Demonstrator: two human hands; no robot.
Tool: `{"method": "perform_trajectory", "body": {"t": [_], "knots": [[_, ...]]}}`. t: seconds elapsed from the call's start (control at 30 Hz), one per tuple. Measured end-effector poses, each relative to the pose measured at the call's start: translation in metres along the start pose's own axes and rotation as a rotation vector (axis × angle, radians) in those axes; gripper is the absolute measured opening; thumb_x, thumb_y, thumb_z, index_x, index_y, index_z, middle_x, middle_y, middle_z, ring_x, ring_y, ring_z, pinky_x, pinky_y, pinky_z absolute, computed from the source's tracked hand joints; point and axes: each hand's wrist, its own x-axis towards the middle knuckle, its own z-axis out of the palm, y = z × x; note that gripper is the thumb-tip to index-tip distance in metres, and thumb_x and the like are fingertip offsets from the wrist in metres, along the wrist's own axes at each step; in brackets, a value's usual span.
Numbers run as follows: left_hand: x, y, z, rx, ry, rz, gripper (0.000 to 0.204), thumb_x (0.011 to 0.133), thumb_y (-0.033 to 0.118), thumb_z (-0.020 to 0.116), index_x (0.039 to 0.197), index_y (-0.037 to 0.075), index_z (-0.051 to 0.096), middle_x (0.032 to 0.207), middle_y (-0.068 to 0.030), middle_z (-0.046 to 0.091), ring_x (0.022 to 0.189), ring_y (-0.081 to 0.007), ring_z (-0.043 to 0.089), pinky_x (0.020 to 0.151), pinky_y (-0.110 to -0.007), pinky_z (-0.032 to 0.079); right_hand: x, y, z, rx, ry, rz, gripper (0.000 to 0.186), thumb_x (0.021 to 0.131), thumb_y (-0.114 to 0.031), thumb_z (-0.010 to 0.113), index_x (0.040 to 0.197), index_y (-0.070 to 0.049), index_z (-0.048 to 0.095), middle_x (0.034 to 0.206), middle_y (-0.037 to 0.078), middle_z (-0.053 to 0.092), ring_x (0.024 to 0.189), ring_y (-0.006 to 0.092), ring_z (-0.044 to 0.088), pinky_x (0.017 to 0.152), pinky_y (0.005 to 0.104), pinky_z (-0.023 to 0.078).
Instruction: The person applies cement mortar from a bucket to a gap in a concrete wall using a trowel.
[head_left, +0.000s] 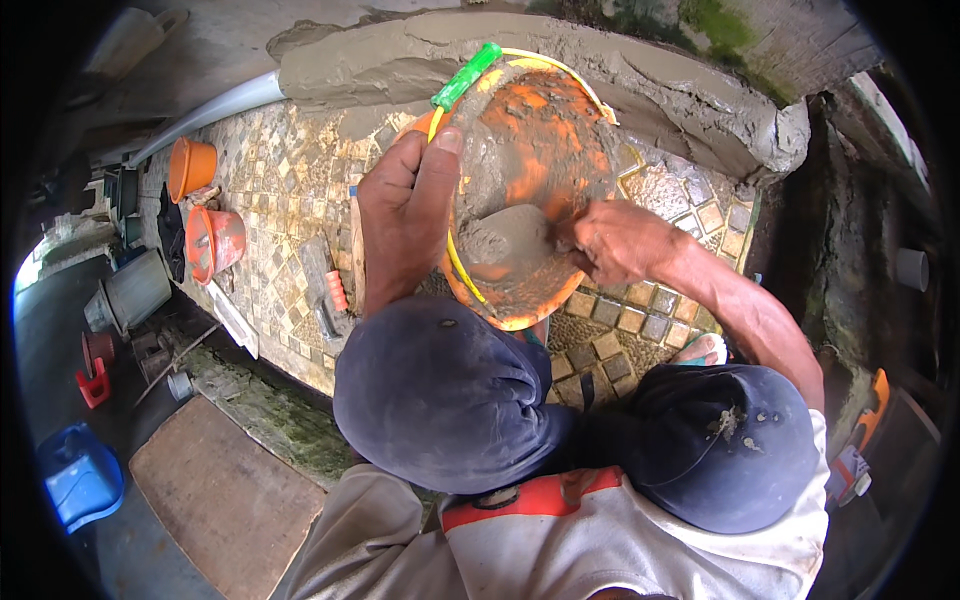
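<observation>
Before my knees an orange bucket (pixel 537 322) leans toward me, its inside smeared with wet grey mortar (pixel 490 165). A yellow wire handle with a green grip (pixel 468 76) lies around its rim. My left hand (pixel 412 200) is closed on the bucket's left rim, thumb on top, beside the wire. Inside the bucket, my right hand (pixel 610 240) is closed against a rounded, mortar-coated grey shape (pixel 510 233). It may be a tool's blade or a lump of mortar; I cannot tell which, and the fingers' inner side is hidden.
A trowel with an orange-red handle (pixel 336 291) lies on the mosaic tiles (pixel 270 190) at left. Farther left are an orange bucket (pixel 190 168) and a mortar-stained one (pixel 222 242). A mortar-covered kerb (pixel 620 75) runs along the far side, with a grey pipe (pixel 225 108) at its left end.
</observation>
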Motion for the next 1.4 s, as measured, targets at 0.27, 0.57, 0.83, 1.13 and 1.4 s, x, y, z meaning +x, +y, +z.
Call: {"method": "perform_trajectory", "body": {"t": [0.27,0.57,0.83,1.13,1.4], "knots": [[0.002,-0.003,-0.007,0.038,0.052,-0.005,0.024,0.109,0.023,0.062,0.096,0.005,0.069,0.083,0.0071,0.059,0.076,-0.0021,0.049,0.067,-0.022,0.04,-0.024,-0.018,0.011,0.677,0.059,0.048,0.025,0.093,-0.015,0.077,0.112,0.0,0.072,0.085,0.017,0.07,0.083,0.0331,0.071,0.076,0.0453,0.053],[0.009,-0.027,-0.072,-0.054,0.311,-0.014,0.031,0.112,0.029,0.058,0.104,0.002,0.073,0.083,0.0013,0.067,0.073,-0.0066,0.059,0.067,-0.025,0.049,-0.071,-0.001,-0.022,0.989,0.122,0.132,0.03,0.097,-0.018,0.079,0.121,-0.001,0.073,0.098,-0.001,0.07,0.083,0.007,0.056,0.072,0.0281,0.047],[-0.002,-0.078,-0.167,-0.353,0.383,-0.127,0.051,0.112,0.04,0.054,0.137,-0.005,0.061,0.123,-0.0172,0.071,0.103,-0.0253,0.073,0.09,-0.04,0.06,-0.086,0.041,-0.074,0.494,0.525,0.334,0.046,0.089,-0.015,0.067,0.133,0.0,0.072,0.08,0.006,0.065,0.065,0.0147,0.056,0.06,0.0312,0.047],[-0.016,-0.137,-0.201,-0.532,0.386,-0.271,0.065,0.111,0.051,0.049,0.144,-0.005,0.056,0.135,-0.0205,0.068,0.114,-0.0325,0.071,0.099,-0.047,0.059,-0.049,0.082,-0.076,-0.437,0.814,0.389,0.029,0.105,-0.018,0.054,0.124,0.002,0.061,0.073,0.019,0.069,0.061,0.0383,0.069,0.061,0.0488,0.061],[-0.015,-0.132,-0.19,-0.651,0.362,-0.374,0.07,0.111,0.056,0.045,0.15,-0.002,0.053,0.145,-0.0206,0.062,0.124,-0.0349,0.067,0.104,-0.049,0.055,0.009,0.081,-0.081,-0.393,0.287,0.605,0.049,0.116,-0.033,0.038,0.116,0.011,0.059,0.064,0.012,0.062,0.052,0.0256,0.063,0.041,0.0428,0.05]]}}
